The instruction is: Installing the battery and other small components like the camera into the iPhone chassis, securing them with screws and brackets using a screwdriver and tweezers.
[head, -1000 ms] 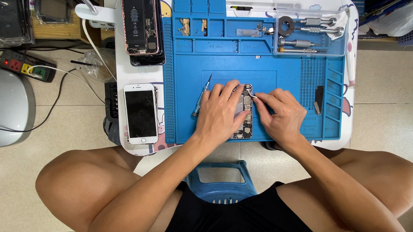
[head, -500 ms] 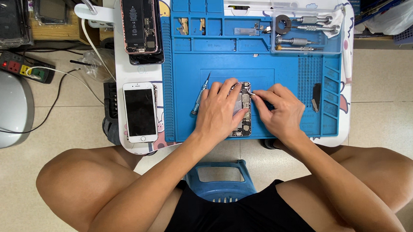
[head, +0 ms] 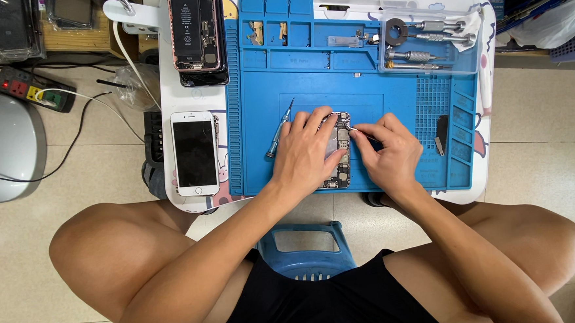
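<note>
An opened phone body (head: pixel 341 153) with its circuitry showing lies on the blue repair mat (head: pixel 260 150). My left hand (head: pixel 303 152) rests flat over the phone's left side and holds it down. My right hand (head: pixel 392 151) is closed on thin metal tweezers (head: pixel 358 133), whose tips touch the phone's upper right part. A small blue-handled screwdriver (head: pixel 278 133) lies on the mat just left of my left hand.
A white-framed phone (head: pixel 194 153) lies face up left of the mat. An opened phone with a black battery (head: pixel 195 30) sits at the table's back left. A clear tray of metal tools (head: pixel 425 39) stands at the back right. A small dark part (head: pixel 441 134) lies on the mat's right side.
Both hands stay on the opened phone; the right hand's fingers have shifted only slightly. The view has drifted a little.
</note>
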